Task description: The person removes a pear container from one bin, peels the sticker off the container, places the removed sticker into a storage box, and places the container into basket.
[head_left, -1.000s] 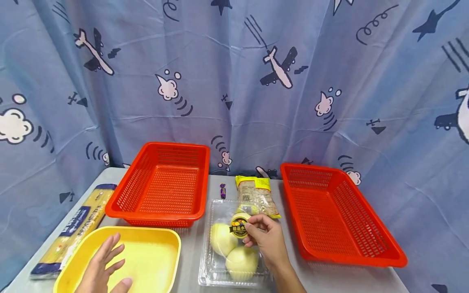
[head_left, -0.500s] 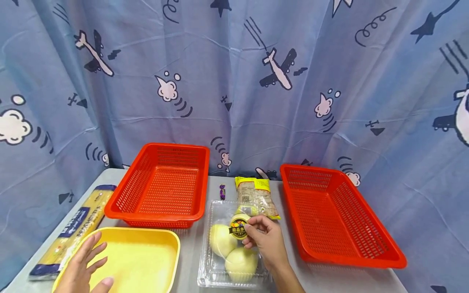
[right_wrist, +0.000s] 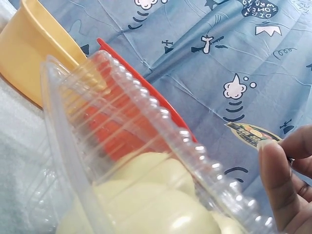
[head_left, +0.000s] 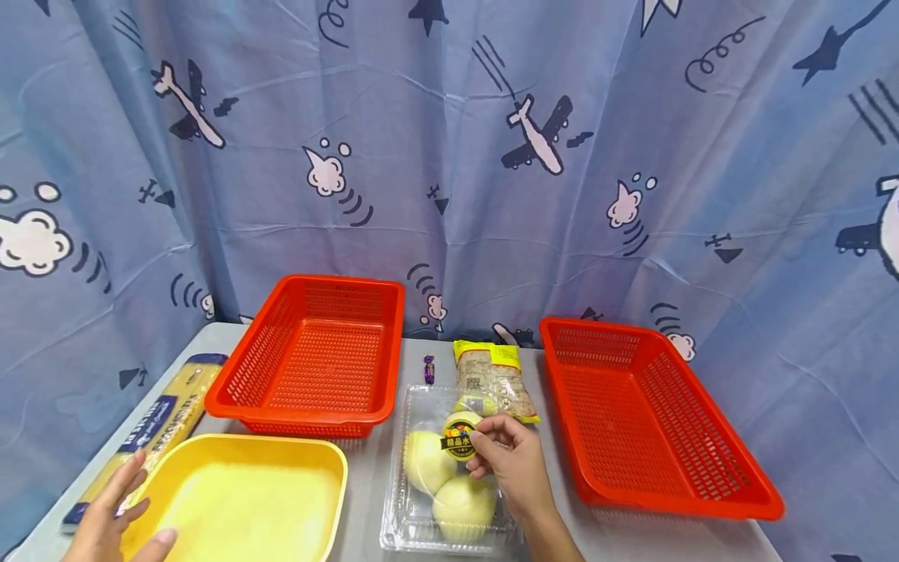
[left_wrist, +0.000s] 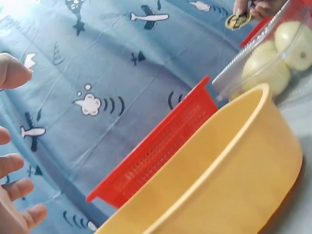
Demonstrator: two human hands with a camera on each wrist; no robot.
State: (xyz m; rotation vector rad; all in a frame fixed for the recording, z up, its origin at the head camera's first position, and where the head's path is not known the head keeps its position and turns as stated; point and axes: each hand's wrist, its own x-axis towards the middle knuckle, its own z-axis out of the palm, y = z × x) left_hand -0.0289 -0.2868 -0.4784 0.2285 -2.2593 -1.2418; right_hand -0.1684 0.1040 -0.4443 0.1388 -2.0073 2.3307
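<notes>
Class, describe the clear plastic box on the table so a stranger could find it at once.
Find the two red baskets on the grey table; the clear plastic box lies in the gap between them, at the near edge. It alone is see-through, holds pale yellow round fruits, and the right hand pinches its round sticker.

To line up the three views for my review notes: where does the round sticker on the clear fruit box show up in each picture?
Head: the round sticker sits low at centre, on the clear fruit box, pinched by the right hand.
Left wrist: sticker at the top edge, right of centre, under fingertips.
Right wrist: sticker at the right, edge-on, above the thumb.
Shared landmark: the yellow tub, also at and.
</notes>
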